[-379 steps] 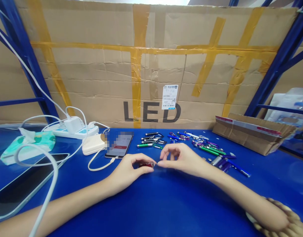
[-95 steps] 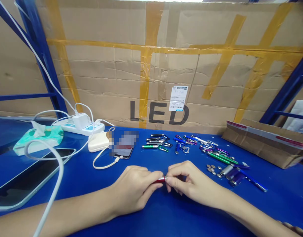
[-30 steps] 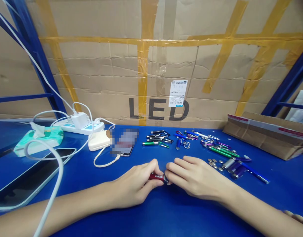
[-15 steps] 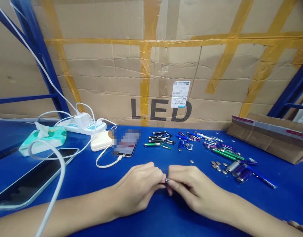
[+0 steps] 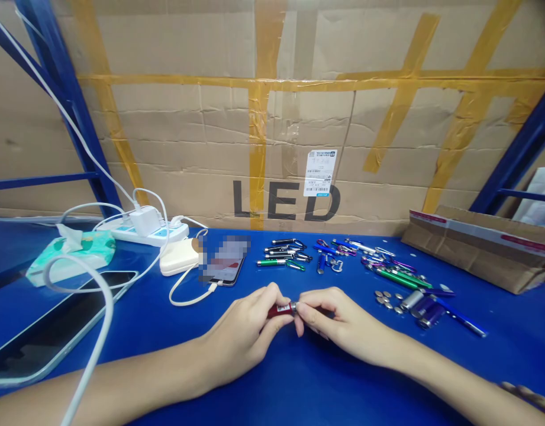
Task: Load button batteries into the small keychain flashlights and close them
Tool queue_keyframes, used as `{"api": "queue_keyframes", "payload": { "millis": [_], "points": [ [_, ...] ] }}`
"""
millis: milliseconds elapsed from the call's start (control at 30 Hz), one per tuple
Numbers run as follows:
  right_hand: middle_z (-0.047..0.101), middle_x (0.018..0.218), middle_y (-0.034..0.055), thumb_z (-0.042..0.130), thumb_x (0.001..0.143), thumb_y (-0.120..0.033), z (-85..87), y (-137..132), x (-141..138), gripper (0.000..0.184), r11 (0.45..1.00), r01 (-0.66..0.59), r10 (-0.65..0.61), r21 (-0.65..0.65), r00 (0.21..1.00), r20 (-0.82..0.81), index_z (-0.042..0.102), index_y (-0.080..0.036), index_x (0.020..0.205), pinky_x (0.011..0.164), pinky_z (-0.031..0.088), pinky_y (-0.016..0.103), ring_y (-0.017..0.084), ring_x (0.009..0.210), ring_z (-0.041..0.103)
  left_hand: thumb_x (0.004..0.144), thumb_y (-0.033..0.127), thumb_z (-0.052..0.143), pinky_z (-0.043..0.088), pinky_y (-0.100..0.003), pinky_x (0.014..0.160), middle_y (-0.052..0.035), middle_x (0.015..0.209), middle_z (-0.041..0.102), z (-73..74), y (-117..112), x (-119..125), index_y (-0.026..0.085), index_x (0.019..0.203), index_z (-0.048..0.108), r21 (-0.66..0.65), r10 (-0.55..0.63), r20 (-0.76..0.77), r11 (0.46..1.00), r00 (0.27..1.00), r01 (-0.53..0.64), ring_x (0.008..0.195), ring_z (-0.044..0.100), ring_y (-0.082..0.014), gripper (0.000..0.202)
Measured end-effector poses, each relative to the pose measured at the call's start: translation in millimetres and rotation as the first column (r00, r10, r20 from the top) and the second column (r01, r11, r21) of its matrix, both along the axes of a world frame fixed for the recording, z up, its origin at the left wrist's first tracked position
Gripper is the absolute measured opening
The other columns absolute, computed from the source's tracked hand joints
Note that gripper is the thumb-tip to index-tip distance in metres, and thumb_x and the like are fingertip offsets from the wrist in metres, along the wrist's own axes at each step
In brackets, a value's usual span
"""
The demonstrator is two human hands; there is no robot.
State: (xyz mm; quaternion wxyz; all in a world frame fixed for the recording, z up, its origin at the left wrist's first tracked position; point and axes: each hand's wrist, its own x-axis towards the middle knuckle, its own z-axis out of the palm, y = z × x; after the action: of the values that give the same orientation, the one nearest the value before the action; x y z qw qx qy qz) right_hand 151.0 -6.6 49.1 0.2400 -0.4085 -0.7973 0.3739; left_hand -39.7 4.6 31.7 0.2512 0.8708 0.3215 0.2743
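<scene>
While the left hand [image 5: 239, 334] curls around the barrel of a small red metal flashlight [image 5: 277, 310], the right hand [image 5: 341, 319] pinches its silver end between the thumb and fingertips [image 5: 304, 313], so both hands are closed narrowly on the same piece, almost touching each other. The flashlight lies level, close above the front middle of a blue counter [image 5: 325, 378], and a small white label shows on its barrel. Toward the back edge of the counter, straight ahead, lie rows of small flashlights with carabiner clips [image 5: 281, 253], silver and green among them. Toward the right edge, loose button cells [image 5: 383, 297] sit just beside purple metal tubes [image 5: 423, 310] and a blue pen [image 5: 461, 322]. Left of the hands, a smartphone [image 5: 225, 281], partly blurred, connects by a white cable [image 5: 183, 296] to a cream power bank [image 5: 179, 257]. Nearer the back left corner are a white power strip [image 5: 143, 236] and a green-and-white tissue pack [image 5: 70, 254], with a tablet [image 5: 54, 331] along the left edge. A flattened cardboard box [image 5: 476, 248] rests at the back right corner, below a taped cardboard sheet [image 5: 285, 130] printed with LED.
</scene>
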Motion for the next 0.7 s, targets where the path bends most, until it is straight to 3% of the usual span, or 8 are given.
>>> {"api": "queue_keyframes", "payload": {
  "millis": [200,367,567,700],
  "points": [
    [0.057,0.068,-0.0001,0.037,0.093,-0.033,3.5,1.6,2.6,0.037,0.978,-0.013,-0.009,0.206,0.995,0.103,0.063,-0.016,0.071,0.061,0.037,0.021,0.01,0.063,0.05,0.091,0.02,0.043,0.045,-0.025,0.072,-0.0013,0.091,0.065,2.6,0.4,-0.7,0.021,0.088,0.045,-0.056,-0.054,0.05,0.997,0.997,0.057,0.082,0.061,-0.0154,0.004],
    [0.06,0.07,0.0004,0.042,0.091,-0.033,3.2,3.3,4.9,0.033,0.959,0.033,-0.071,0.28,0.989,0.128,0.065,-0.017,0.074,0.06,0.038,0.021,0.009,0.063,0.052,0.091,0.026,0.042,0.046,-0.027,0.074,-0.0021,0.092,0.064,-1.3,3.8,-1.3,0.022,0.096,0.045,-0.107,-0.034,0.071,0.993,0.997,0.041,0.084,0.061,-0.0168,0.007],
    [0.058,0.065,-0.0003,0.058,0.081,-0.035,3.5,5.6,3.9,0.022,0.93,0.183,-0.205,0.318,0.978,0.035,0.067,-0.017,0.072,0.053,0.038,0.02,0.009,0.058,0.05,0.091,0.026,0.041,0.044,-0.026,0.07,0.0001,0.085,0.062,3.6,3.8,-0.1,0.022,0.1,0.046,-0.11,0.009,0.027,0.994,1.0,-0.006,0.077,0.059,-0.0158,0.011],
    [0.057,0.063,-0.0003,0.064,0.075,-0.04,4.5,6.1,3.1,0.025,0.922,0.242,-0.231,0.301,0.97,-0.074,0.066,-0.016,0.07,0.049,0.038,0.02,0.008,0.053,0.048,0.09,0.025,0.04,0.044,-0.027,0.07,0.0,0.084,0.062,6.8,4.2,1.7,0.022,0.101,0.047,-0.132,0.034,0.012,0.991,0.999,-0.032,0.076,0.058,-0.0162,0.013]
  ]
}}
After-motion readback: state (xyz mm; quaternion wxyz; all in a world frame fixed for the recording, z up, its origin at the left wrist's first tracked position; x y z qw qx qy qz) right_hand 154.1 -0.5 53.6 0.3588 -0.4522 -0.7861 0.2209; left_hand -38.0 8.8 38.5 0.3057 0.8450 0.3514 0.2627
